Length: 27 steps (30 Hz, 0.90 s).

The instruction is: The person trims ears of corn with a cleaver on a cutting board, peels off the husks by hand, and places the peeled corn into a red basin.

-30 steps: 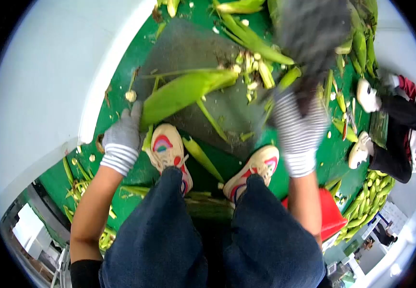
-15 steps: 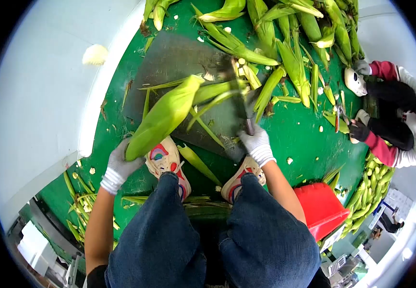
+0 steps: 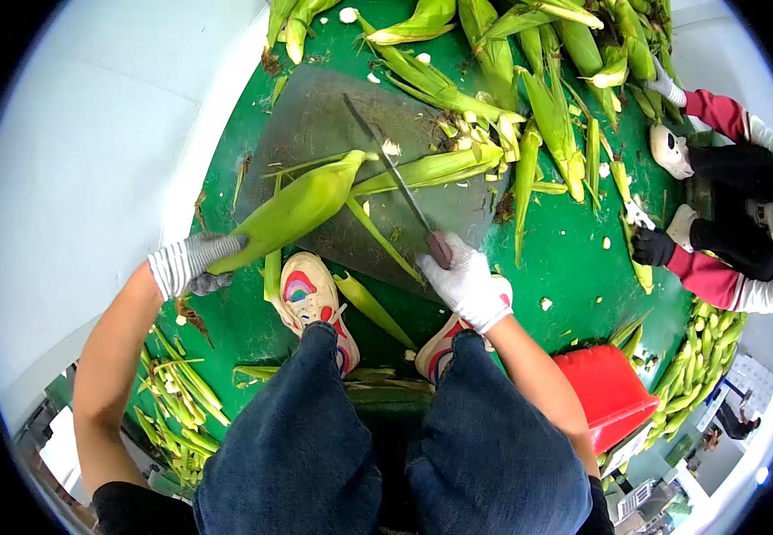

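My left hand [image 3: 199, 260], in a striped grey glove, is closed around the lower end of an ear of corn [image 3: 301, 209] in its green husk. The ear slants up to the right over a dark cutting board [image 3: 297, 116]. In a white glove, my right hand [image 3: 459, 278] grips the dark handle of a long knife [image 3: 395, 169]. Its blade points up and left above the board, just right of the ear's pale cut tip and apart from it. Beneath the blade, loose husk leaves [image 3: 440, 169] and small pale cut pieces lie on the board.
Unhusked corn [image 3: 574, 53] is heaped at the top right on the green floor [image 3: 556, 267]. A co-worker in red and white sleeves [image 3: 716, 120] sits at the right. A red bin [image 3: 605, 392] stands lower right, beside piled corn ears [image 3: 694, 357]. More green pieces [image 3: 177, 401] lie lower left.
The knife has swung left from upright to slanted. My left hand has moved left and down with the ear. A pale piece that was in the air at the left is gone from there.
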Tool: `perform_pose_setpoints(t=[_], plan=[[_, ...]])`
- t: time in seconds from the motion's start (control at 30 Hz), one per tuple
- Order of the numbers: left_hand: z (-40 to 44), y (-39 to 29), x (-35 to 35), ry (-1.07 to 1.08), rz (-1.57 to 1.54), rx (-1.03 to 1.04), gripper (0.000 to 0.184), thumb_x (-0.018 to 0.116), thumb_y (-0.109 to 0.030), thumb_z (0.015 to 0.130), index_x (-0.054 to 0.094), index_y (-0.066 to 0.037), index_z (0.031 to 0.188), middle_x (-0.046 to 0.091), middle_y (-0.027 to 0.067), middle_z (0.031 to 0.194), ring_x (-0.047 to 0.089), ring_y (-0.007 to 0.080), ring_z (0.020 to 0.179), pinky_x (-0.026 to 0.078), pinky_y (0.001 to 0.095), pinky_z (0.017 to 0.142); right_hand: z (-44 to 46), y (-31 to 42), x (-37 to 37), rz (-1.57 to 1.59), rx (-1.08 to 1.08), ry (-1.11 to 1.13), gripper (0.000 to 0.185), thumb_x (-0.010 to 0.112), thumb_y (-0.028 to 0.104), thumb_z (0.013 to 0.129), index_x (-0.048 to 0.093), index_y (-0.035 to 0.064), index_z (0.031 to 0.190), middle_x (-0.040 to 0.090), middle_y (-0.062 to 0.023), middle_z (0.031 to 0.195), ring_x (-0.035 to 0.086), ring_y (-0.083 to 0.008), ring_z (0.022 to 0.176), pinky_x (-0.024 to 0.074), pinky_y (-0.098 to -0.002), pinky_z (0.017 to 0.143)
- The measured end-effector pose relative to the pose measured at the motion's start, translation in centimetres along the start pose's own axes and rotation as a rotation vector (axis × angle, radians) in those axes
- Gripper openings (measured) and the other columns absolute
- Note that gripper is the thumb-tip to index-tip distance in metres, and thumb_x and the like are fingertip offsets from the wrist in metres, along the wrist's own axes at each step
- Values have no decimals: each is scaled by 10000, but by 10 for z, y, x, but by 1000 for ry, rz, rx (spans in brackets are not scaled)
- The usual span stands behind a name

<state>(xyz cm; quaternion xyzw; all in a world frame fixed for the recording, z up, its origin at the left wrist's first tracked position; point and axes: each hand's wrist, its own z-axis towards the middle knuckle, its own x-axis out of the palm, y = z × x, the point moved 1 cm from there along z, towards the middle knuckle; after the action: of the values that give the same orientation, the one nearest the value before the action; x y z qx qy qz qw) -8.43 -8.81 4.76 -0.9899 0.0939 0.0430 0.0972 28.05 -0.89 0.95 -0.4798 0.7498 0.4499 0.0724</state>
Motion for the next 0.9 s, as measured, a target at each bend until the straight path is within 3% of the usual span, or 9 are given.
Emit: perform_pose_setpoints(t=[0.17,0.23,0.43,0.5,0.6,0.67,0.77,0.83,0.9], plan=[[26,24,-25,-1,-134,-38,472,632,-493,838,599,-46,984,579,50,658,523,110,462,393,217,364,19,31,-11,183,-285,-163,326,694,144,800,576,-50,1035,657,-128,848,620,-142,780,504,-295,706],[30,15,-31,-19,-105,-25,466,639,-483,837,598,-42,982,577,45,661,533,114,474,408,218,372,19,63,-25,291,-474,-279,214,661,115,802,564,-28,929,637,-211,782,667,-316,733,500,-323,630],[31,14,-45,17,-137,33,440,702,-403,814,575,-20,990,571,38,715,541,114,538,448,214,433,84,-7,47,-145,-78,127,331,549,225,782,598,18,1036,603,-290,962,590,-416,943,485,-434,847],[34,18,-48,12,-65,31,374,736,-348,790,615,-51,981,579,35,630,549,113,465,434,195,395,68,-3,28,-21,-51,141,357,555,242,786,592,20,1064,604,-285,954,593,-412,925,475,-418,836],[19,-24,-64,134,314,58,393,754,-285,755,611,-66,1048,635,61,741,621,135,609,478,237,483,55,-42,26,170,-25,-115,293,646,225,786,596,-26,928,579,-127,634,553,-200,598,478,-356,606],[27,-53,-71,52,941,565,439,777,-252,695,609,-97,1070,666,73,846,639,201,764,518,344,671,39,-65,15,233,-56,-217,265,638,187,805,597,-24,959,586,-79,678,539,-148,616,465,-319,597],[8,-136,0,-567,1790,723,397,650,-146,742,616,-242,1125,554,73,1232,465,269,1215,217,477,1119,25,-76,3,291,18,-266,225,629,167,827,608,-9,965,583,-51,671,521,-114,592,452,-294,564],[35,-150,44,-923,1714,929,428,569,-141,808,550,-212,1229,399,69,1389,358,282,1305,200,542,1101,15,-73,0,253,123,-231,216,650,166,817,603,-3,943,535,-22,609,456,-98,514,429,-285,504],[37,-152,83,-968,1328,658,626,639,-287,783,398,-164,1347,383,160,1382,360,336,1295,360,532,1014,8,-85,2,190,186,-183,237,653,168,814,594,-11,957,543,-32,630,470,-111,543,434,-288,533]])
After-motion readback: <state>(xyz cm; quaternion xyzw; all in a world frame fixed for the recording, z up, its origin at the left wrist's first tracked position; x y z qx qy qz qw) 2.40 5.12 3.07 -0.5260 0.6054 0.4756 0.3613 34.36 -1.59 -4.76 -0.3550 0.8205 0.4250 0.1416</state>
